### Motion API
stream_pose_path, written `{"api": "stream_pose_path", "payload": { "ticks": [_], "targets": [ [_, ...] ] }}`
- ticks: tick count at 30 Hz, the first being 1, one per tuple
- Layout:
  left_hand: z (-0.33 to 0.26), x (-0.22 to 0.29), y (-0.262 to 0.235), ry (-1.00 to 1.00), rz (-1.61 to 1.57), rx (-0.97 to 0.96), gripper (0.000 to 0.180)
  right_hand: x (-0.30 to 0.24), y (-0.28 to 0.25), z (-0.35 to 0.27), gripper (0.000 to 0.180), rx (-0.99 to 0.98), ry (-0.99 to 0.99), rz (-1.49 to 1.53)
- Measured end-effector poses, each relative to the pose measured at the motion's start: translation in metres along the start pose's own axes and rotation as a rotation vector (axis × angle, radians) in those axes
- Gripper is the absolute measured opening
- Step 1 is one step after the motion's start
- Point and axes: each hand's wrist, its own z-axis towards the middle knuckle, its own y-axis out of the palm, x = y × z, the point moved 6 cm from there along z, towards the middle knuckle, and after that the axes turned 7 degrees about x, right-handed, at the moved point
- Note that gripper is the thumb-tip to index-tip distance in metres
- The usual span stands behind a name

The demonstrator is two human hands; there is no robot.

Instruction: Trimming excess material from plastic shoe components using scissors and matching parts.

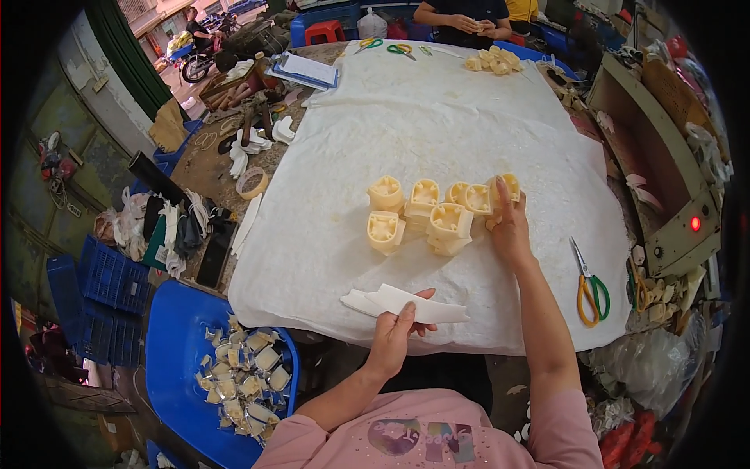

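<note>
My left hand [393,332] pinches a few flat white strips [426,306], thin like foam or card, fanned out over the near edge of the table. The thumb lies on top and the fingers are beneath. At the right end of a group of cream-coloured moulded parts [450,224], my right hand [512,234] closes round the last cream part [510,186], which still touches the table area. Each part is cup-like, with a rounded open top and small posts inside; several seem stacked. The underside of the gripped part is hidden by my fingers.
Scissors with orange and green handles [591,295] lie on the white cloth [328,234] at right. A blue bin [168,344] of small cream pieces stands at lower left. More parts [494,61] lie at the far end, near a co-worker's hands [474,25]. A metal box [664,156] borders the right.
</note>
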Motion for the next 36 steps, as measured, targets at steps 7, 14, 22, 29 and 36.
{"api": "stream_pose_path", "payload": {
  "ticks": [7, 14, 22, 29, 36],
  "targets": [
    [0.000, 0.001, -0.002, 0.010, 0.015, -0.003, 0.042, -0.003, 0.000, -0.001, 0.084, 0.045, 0.009, -0.011],
    [-0.001, -0.002, -0.009, -0.004, 0.006, 0.020, 0.042, 0.007, -0.006, 0.001, 0.084, 0.142, 0.056, 0.145],
    [-0.003, -0.003, -0.012, -0.012, 0.016, 0.017, 0.042, 0.007, -0.009, 0.001, 0.085, 0.198, 0.009, 0.209],
    [-0.003, 0.000, -0.013, -0.012, 0.014, 0.052, 0.043, 0.018, -0.006, 0.002, 0.086, 0.165, 0.124, 0.287],
    [-0.005, 0.006, -0.016, 0.015, -0.015, 0.078, 0.042, 0.019, -0.003, 0.004, 0.090, 0.178, 0.121, 0.323]
  ]
}}
